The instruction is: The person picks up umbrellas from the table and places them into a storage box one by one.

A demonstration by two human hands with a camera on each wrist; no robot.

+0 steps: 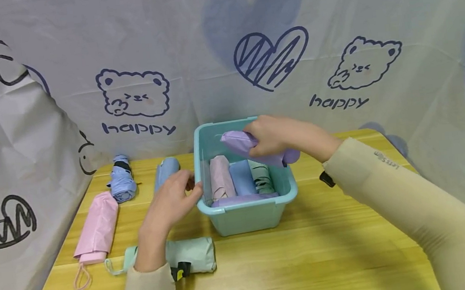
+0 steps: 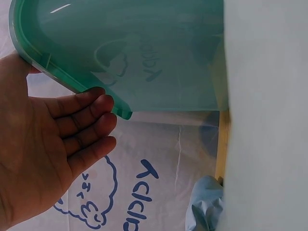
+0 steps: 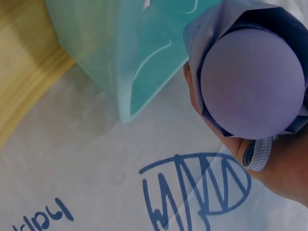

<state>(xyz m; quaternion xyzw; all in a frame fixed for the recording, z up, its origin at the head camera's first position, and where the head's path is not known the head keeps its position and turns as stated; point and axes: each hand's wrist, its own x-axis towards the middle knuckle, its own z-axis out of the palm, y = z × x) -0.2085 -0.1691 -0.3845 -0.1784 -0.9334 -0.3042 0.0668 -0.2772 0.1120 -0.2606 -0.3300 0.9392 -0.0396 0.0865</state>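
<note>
A purple folded umbrella (image 1: 239, 145) is gripped by my right hand (image 1: 276, 133), tilted above the light teal plastic bin (image 1: 247, 220). The right wrist view shows its round handle end (image 3: 252, 82) and a wrist cord. Inside the bin lie a pale pink umbrella (image 1: 221, 177), a blue one (image 1: 242, 177), a mint green one (image 1: 260, 175) and another purple one (image 1: 245, 200) along the near wall. My left hand (image 2: 53, 134) is at the bin's left rim, its fingers extended and touching it; the thumb is mostly hidden behind the rim.
Left of the bin, on the wooden table (image 1: 336, 257), lie a pink umbrella (image 1: 99, 222), a blue umbrella with a black band (image 1: 123, 181) and a plain blue one (image 1: 166, 169). A mint green umbrella (image 1: 195, 254) lies partly beneath my left forearm. A printed cloth (image 1: 217, 84) hangs behind.
</note>
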